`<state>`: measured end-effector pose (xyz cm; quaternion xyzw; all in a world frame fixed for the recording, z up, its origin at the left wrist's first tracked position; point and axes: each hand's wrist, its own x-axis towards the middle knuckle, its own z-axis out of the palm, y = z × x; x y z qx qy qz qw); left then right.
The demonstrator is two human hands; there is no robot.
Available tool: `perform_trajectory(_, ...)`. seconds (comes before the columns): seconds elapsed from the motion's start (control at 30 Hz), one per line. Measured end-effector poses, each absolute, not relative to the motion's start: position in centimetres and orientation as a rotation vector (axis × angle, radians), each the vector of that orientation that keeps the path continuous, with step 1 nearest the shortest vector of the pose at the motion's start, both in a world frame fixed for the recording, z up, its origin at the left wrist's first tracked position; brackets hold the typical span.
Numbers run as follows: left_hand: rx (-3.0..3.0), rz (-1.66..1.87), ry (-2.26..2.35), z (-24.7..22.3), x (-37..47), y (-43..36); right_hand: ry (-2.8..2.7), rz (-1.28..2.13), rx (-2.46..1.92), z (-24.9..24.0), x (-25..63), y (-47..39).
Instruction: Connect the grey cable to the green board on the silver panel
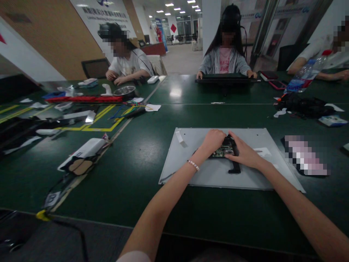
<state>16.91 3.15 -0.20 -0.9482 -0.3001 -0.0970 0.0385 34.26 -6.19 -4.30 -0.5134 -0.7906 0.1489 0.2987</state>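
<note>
A flat grey panel [201,178] lies on the green table in front of me. On its middle sits a green circuit board [222,151] with a black plastic part [235,165] along its right side. My left hand [214,141] rests over the board's upper left, its fingers curled together at the black part's top; what they pinch is hidden. My right hand [242,151] holds the black part from the right, thumb at its lower side and fingers at its top. A small white piece [179,137] lies at the panel's upper left.
Left of the panel is a white power strip-like box [84,154] with a cable. A phone [305,154] lies to the right, bottles [305,76] behind it. Across the table, a person [225,60] holds a dark panel [226,80]; others sit at both sides.
</note>
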Motion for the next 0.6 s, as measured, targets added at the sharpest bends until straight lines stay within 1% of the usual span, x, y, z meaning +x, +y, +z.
perform_trajectory(0.17, -2.898, -0.344, -0.978, -0.60, 16.85, 3.29, -2.091, 0.384, -1.376, -4.38, 34.31, -6.26)
perform_trajectory(0.47, -2.963, -0.319, -1.002, -0.61, 16.93, 3.12, -2.107, 0.395, -1.375, -4.39, 34.43, -6.17)
perform_trajectory(0.6, -2.967, -0.353, -0.996, 0.09, 16.59, 3.11, -2.118, 0.397, -1.372, -4.39, 34.47, -6.20)
